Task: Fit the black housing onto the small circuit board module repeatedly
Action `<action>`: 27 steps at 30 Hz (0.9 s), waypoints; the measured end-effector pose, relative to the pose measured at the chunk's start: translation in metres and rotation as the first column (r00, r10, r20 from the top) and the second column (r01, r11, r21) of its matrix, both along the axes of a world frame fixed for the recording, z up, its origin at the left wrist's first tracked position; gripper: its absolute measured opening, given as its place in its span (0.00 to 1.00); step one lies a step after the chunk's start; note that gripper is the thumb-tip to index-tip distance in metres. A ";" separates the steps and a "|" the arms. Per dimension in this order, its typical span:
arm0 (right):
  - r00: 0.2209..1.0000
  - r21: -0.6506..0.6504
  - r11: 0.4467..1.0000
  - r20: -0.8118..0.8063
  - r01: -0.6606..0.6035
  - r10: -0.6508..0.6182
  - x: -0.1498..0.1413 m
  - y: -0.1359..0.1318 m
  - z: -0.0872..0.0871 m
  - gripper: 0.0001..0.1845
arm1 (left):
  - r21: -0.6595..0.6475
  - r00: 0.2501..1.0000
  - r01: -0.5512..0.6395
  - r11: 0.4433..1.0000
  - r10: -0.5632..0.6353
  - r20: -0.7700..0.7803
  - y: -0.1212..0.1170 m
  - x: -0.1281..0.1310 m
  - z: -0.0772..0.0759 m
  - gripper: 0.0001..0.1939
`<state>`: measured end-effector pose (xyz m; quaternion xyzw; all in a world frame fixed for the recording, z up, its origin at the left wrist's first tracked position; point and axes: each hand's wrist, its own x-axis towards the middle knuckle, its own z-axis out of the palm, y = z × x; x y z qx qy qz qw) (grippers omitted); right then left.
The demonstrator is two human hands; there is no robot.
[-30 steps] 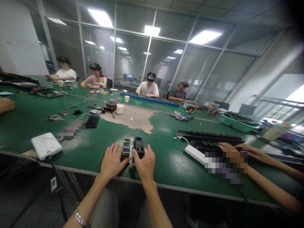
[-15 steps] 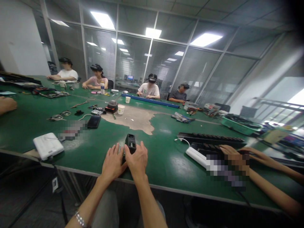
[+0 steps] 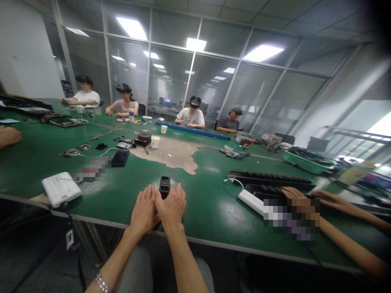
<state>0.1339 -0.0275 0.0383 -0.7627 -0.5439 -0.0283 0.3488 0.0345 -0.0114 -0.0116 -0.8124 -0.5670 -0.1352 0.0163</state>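
A small black box-shaped part (image 3: 165,184) with square openings in its far end stands out between my hands, close to the table's near edge. Wrapped around its right side and near end is my right hand (image 3: 171,205), thumb on the left. Against its left side rests my left hand (image 3: 144,208), fingers curled and its thumb partly hidden behind the right hand. The lower part of the box is covered by both hands.
On my left lie a white device (image 3: 61,188) and a black phone (image 3: 120,157). To the right, a co-worker's hands (image 3: 301,203) work by a white strip (image 3: 252,202) and dark slotted parts (image 3: 269,179). Paper cups (image 3: 155,142) and a blue bar (image 3: 192,130) stand farther back.
The black box has turned a little and shifted slightly left and towards me. My right hand has moved left with it, closer to my left hand.
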 end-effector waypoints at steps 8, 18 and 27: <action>0.997 -0.015 1.000 0.071 -0.024 0.025 0.003 -0.007 -0.003 0.32 | -0.009 1.000 0.005 1.000 -0.005 -0.012 0.002 -0.001 -0.002 0.38; 0.994 -0.033 0.999 0.101 -0.038 0.041 0.005 -0.005 -0.014 0.33 | -0.002 0.999 -0.008 1.000 0.008 0.031 0.006 -0.002 -0.010 0.40; 0.997 -0.045 0.998 0.047 -0.054 0.056 0.005 -0.005 -0.017 0.33 | 0.018 1.000 0.001 1.000 -0.001 0.005 0.006 -0.001 -0.010 0.36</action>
